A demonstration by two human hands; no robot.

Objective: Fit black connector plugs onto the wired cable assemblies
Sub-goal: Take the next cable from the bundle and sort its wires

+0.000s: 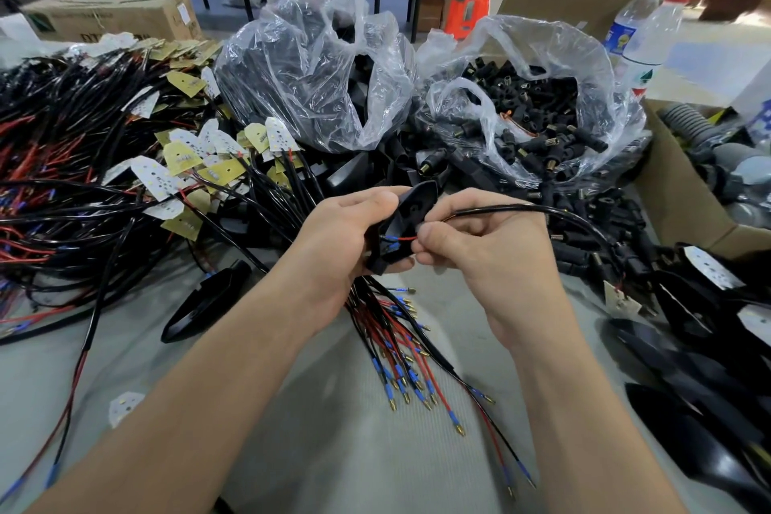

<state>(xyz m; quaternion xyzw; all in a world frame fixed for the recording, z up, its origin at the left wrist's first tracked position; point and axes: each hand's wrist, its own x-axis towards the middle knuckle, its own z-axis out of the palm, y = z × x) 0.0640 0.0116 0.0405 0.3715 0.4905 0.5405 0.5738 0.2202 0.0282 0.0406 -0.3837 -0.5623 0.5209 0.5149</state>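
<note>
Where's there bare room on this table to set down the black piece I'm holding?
Bare table lies left of your left forearm, around the loose white board, and between your forearms below the wire bundle. Crowded: cable pile left, bags behind, black parts right.

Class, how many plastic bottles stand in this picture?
2: both at far right, the blue-labelled bottle just left of the red-capped bottle; others may be hidden.

two plastic bottles [659, 38] stand back right; a cardboard box [108, 12] sits back left.
</note>
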